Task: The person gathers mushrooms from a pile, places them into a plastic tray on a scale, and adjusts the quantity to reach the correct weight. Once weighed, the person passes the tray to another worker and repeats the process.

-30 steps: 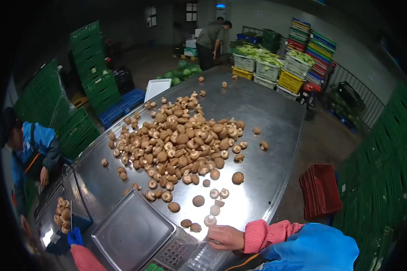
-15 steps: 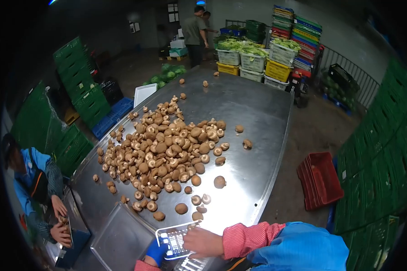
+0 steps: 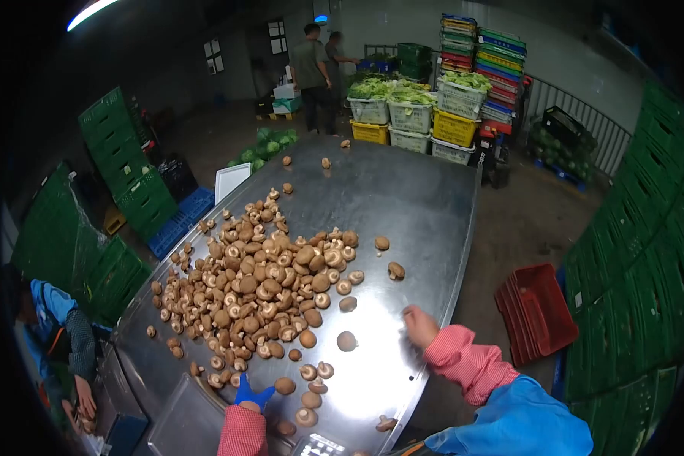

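Note:
My left hand (image 3: 252, 394), in a blue glove, is at the near edge of a heap of brown shiitake mushrooms (image 3: 258, 285). Its thumb and fingers are spread, and a single shiitake (image 3: 284, 385) lies just right of the thumb. Further right, my bare right hand (image 3: 420, 327) hovers near the table's right edge; its fingers look loosely stretched, and no object shows in them. A clear plastic tray (image 3: 319, 445) is partly visible at the bottom edge, apart from both hands. Close by, another shiitake (image 3: 386, 422) lies on the metal.
The metal table (image 3: 403, 197) stretches away from me. A grey lid-like tray (image 3: 194, 418) lies at its near left. A person in a blue vest (image 3: 49, 304) works at far left. Red crates (image 3: 536, 311) stand right, beside stacked green crates (image 3: 631, 266); vegetable crates (image 3: 410, 114) stand behind.
Both hands have let go of the clear tray, which now sits lower at the frame's bottom. My left hand moved up toward the heap; my right moved up and right. The view has shifted.

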`<state>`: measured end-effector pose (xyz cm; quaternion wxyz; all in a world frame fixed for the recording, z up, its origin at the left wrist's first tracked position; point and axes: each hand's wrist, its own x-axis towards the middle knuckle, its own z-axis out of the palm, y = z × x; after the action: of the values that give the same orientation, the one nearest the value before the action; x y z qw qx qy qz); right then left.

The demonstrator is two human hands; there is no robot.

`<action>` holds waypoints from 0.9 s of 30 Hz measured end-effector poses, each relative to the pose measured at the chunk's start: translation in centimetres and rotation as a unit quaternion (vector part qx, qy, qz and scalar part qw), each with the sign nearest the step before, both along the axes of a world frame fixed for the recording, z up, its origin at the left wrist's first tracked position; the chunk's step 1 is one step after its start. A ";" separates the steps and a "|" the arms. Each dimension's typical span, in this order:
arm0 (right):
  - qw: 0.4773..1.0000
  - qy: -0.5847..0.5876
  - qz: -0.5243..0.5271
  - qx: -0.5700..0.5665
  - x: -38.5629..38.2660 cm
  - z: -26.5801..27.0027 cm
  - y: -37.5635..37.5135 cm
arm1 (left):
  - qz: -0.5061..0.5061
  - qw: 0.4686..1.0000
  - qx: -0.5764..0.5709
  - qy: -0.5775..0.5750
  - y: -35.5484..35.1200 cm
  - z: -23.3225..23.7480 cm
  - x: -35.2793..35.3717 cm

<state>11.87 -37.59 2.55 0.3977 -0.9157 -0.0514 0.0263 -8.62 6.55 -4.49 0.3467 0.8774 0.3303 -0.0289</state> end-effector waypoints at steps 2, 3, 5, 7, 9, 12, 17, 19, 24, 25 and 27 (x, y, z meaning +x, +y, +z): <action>0.996 0.004 -0.020 -0.086 3.7 -0.3 -1.7 | -0.005 0.999 0.000 0.052 -1.0 1.3 1.9; 0.991 0.005 -0.030 -0.128 5.2 -0.3 -1.9 | -0.007 0.997 0.000 0.077 -1.9 2.2 3.0; 0.993 0.008 0.013 -0.116 7.1 -1.0 0.0 | -0.023 0.998 0.003 0.066 -3.5 3.2 4.8; 0.996 -0.027 0.038 -0.070 8.5 -3.4 3.0 | -0.027 0.999 0.003 0.045 -4.7 3.7 6.9; 0.994 0.002 0.091 -0.053 9.4 -5.5 7.2 | -0.021 1.000 -0.001 0.020 -5.7 3.8 8.6; 0.983 -0.014 0.182 -0.013 8.9 -4.2 12.4 | 0.000 1.000 0.022 0.010 -7.1 3.7 10.1; 0.973 -0.014 0.232 0.003 9.5 -6.0 16.2 | -0.024 0.998 0.043 -0.027 -6.9 2.4 10.9; 0.968 0.017 0.249 0.007 9.4 -5.6 16.0 | -0.020 0.998 0.055 -0.003 -7.2 2.7 11.1; 0.953 0.026 0.300 0.016 8.7 -5.6 13.2 | -0.087 0.995 -0.016 -0.037 -7.9 2.9 11.1; 0.951 0.066 0.302 0.018 8.6 -4.8 13.1 | -0.105 0.992 -0.032 -0.066 -8.5 2.7 11.3; 0.943 0.141 0.302 0.019 8.4 -2.7 12.6 | -0.131 0.981 -0.063 -0.129 -9.7 2.4 12.0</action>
<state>20.24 -25.03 -0.12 0.3916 -0.8362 -0.2694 0.2735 3.41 -3.17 -2.13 0.4341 0.8859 0.1627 0.0191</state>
